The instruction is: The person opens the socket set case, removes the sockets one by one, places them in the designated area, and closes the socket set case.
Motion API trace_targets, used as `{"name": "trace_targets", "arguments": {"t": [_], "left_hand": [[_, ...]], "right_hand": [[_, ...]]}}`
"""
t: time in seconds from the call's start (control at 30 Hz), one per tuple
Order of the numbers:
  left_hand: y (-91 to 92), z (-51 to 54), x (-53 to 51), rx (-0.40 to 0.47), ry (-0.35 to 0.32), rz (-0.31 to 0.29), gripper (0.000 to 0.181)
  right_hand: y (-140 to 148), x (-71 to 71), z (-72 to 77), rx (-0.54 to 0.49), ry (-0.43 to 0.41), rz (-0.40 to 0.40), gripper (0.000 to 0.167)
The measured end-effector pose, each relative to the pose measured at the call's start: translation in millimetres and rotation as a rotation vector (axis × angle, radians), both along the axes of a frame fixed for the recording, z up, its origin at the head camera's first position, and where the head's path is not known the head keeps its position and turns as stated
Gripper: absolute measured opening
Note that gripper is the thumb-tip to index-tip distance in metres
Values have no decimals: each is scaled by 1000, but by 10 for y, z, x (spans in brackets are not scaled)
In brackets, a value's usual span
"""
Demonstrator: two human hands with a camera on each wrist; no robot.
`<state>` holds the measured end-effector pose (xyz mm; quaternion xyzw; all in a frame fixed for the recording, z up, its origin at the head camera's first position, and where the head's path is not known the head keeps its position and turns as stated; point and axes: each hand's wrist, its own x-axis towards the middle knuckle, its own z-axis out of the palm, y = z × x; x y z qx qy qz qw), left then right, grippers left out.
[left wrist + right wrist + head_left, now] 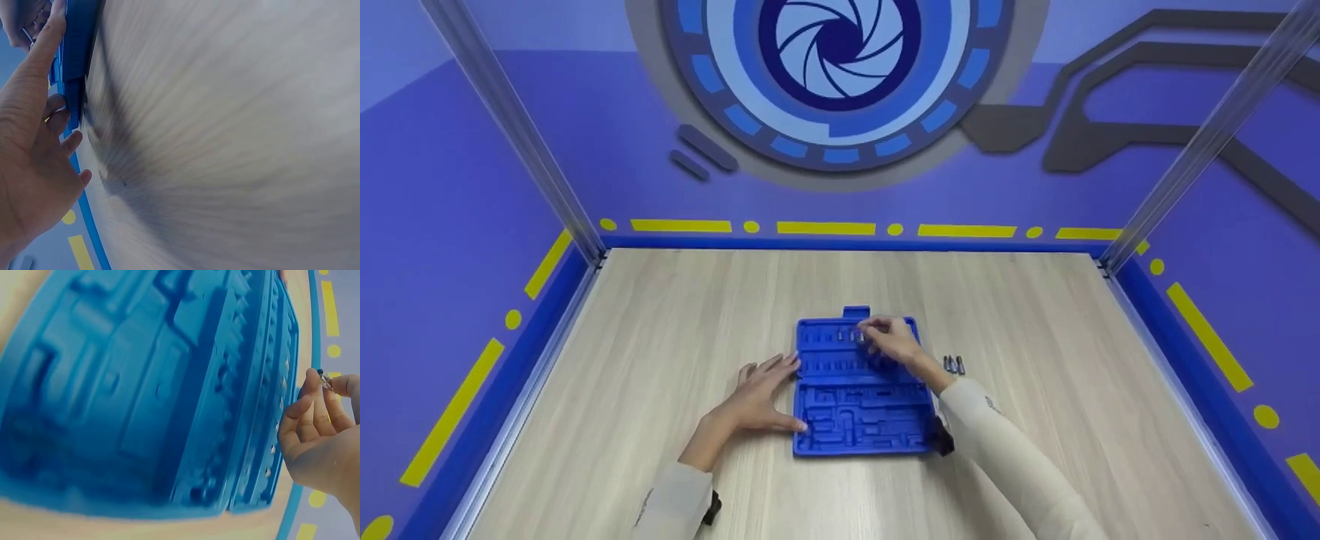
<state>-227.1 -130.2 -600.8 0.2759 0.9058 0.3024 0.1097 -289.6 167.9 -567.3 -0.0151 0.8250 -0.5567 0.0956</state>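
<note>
Pale sleeve (1020, 469), recessed blue case (851, 381)

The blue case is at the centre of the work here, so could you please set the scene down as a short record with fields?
Container: blue case, lying open on the wooden table
Near half: moulded recesses, no tools seen in them
Far half: small metal bits standing in the upper row; exact count unclear
Left hand: touches the case's left edge
Right hand: pinches a small metal piece between its fingers, over the far half
Loose bits: grouped on the table, right of the case
</note>
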Motion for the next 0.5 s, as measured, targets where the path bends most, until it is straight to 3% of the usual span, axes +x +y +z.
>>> {"name": "trace_targets", "arguments": {"t": [0.27,0.5], "left_hand": [[14,2,22,-9,4,-3,117],[16,34,10,-8,10,-1,117]], "right_hand": [[282,79,25,-49,-72,-2,34],[528,142,29,-103,-72,56,37]]}}
